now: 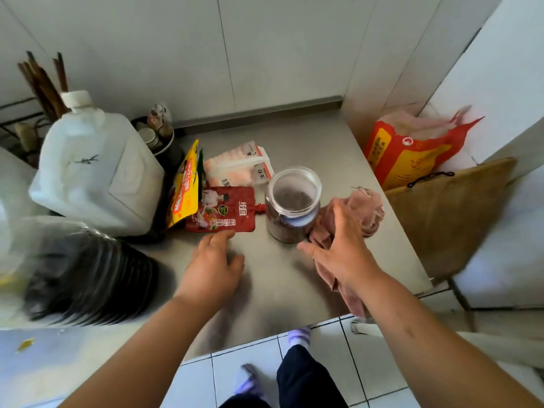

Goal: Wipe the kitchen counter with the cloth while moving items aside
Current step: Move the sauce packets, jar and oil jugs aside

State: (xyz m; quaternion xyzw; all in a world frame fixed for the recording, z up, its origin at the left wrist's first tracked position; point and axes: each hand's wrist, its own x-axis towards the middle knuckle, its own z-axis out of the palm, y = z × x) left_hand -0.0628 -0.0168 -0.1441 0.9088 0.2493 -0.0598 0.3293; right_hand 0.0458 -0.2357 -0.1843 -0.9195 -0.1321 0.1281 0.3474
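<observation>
Here we go: my left hand [213,260] is out flat, fingers loose and straight, tips just touching the near edge of the red pouch [226,210]. My right hand [338,245] lies spread on the pink cloth [368,210], thumb wide, right beside the glass jar [291,201]. The cloth sits bunched at the counter's [279,136] right side, a tail trailing toward the front edge. By my reckoning I'm at the clearing step: pouch and jar both stand in the wiping path. Next the pouch needs a push back or left, but the yellow packet [185,189] and big white jug [94,172] crowd that side. There's bare steel behind the jar toward the wall, so there's room. Careful on the right, though: the edge drops off just past the cloth, onto a wooden board [453,213].
</observation>
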